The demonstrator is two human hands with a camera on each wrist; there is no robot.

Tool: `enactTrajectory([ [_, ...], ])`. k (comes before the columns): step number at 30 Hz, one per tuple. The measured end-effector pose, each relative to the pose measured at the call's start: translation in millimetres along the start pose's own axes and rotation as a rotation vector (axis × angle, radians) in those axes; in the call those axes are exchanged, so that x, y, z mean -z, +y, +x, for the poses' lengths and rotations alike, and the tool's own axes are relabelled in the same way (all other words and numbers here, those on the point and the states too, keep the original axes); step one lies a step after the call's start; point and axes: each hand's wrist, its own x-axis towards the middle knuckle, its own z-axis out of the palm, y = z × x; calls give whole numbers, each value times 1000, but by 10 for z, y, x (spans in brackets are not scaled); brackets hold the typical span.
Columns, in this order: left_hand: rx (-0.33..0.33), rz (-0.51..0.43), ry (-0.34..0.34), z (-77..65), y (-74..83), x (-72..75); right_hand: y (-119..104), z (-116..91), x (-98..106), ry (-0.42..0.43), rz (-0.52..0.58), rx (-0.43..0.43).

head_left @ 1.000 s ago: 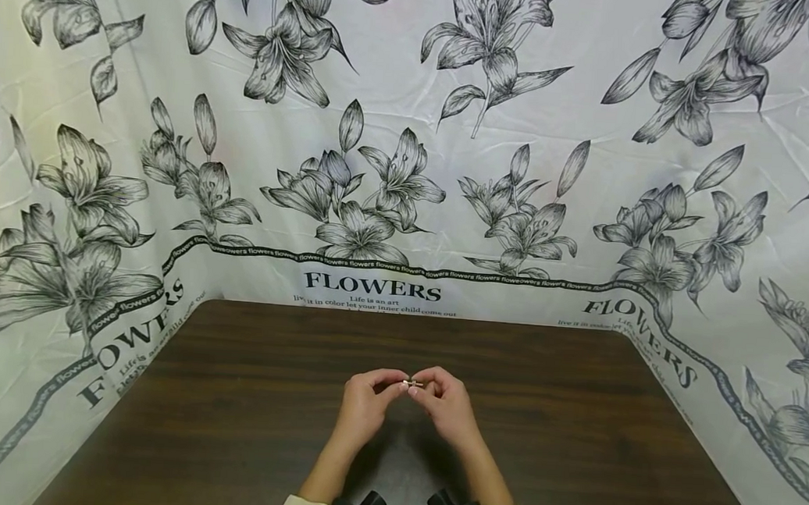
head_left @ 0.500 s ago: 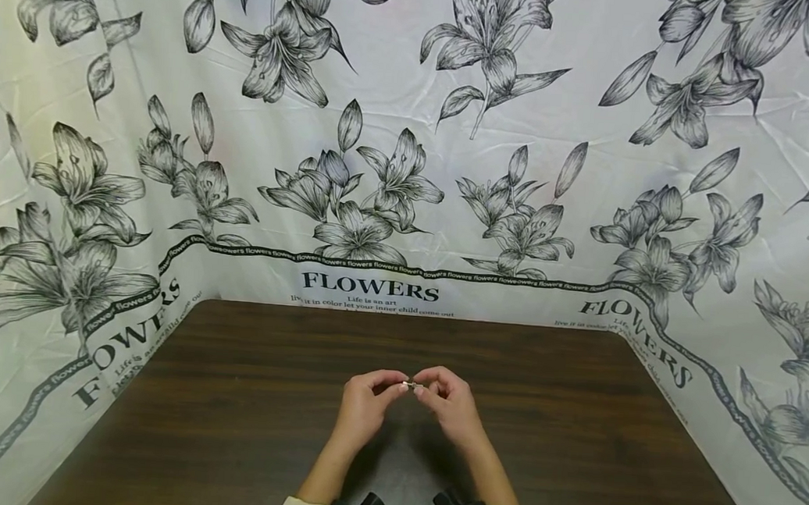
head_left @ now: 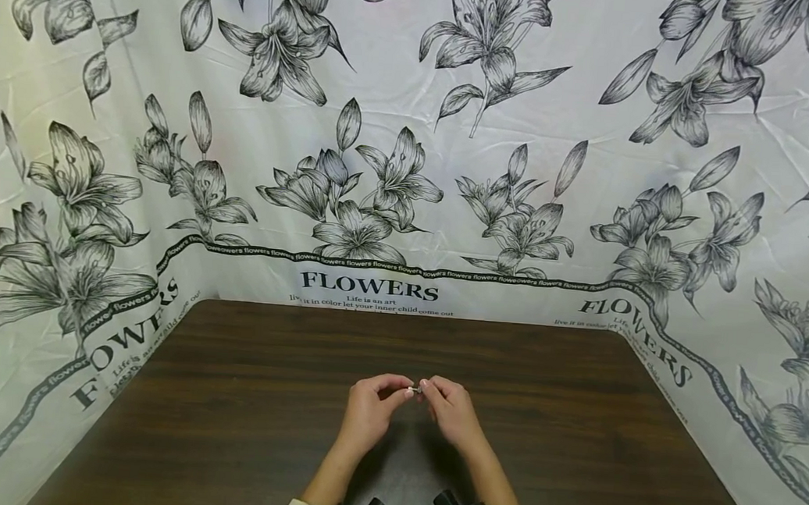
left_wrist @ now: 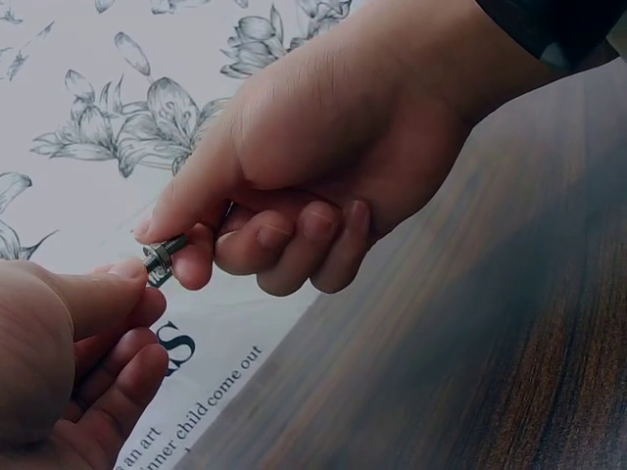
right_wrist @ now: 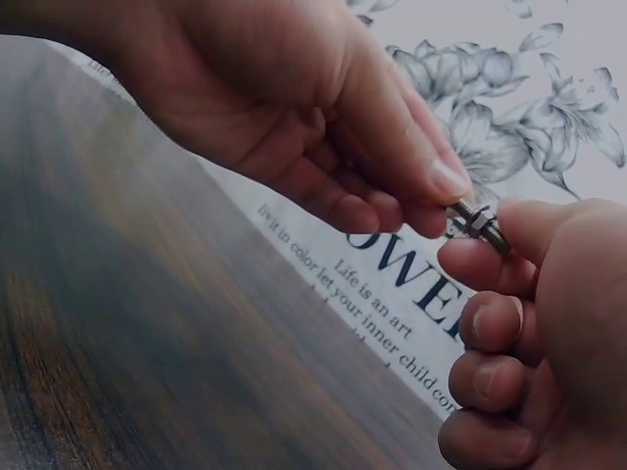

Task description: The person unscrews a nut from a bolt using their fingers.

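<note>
Room before me: flower-printed cloth behind a dark wood-grain counter. Item: one small metal bolt, nut partway along, held above the counter; presumably light, rigid, slippery, best taken at its ends. Left grip pinches one end, right grip the other.

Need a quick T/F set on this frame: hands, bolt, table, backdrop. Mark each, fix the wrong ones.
1. The left hand pinches the bolt. True.
2. A nut sits partway along the bolt. True.
3. The right hand lies flat on the table. False: it is raised, fingers curled, at the bolt.
4. The table is white. False: dark brown.
5. The backdrop carries flower drawings. True.
</note>
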Motion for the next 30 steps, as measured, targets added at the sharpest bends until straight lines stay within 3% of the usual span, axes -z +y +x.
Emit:
enactTrajectory([
  [12,14,-11,1,-6,-53,7,8,-2,8,-27,29,32],
  [30,10,-9,12,-3,-64,32,49,-5,12,-23,200,-31],
])
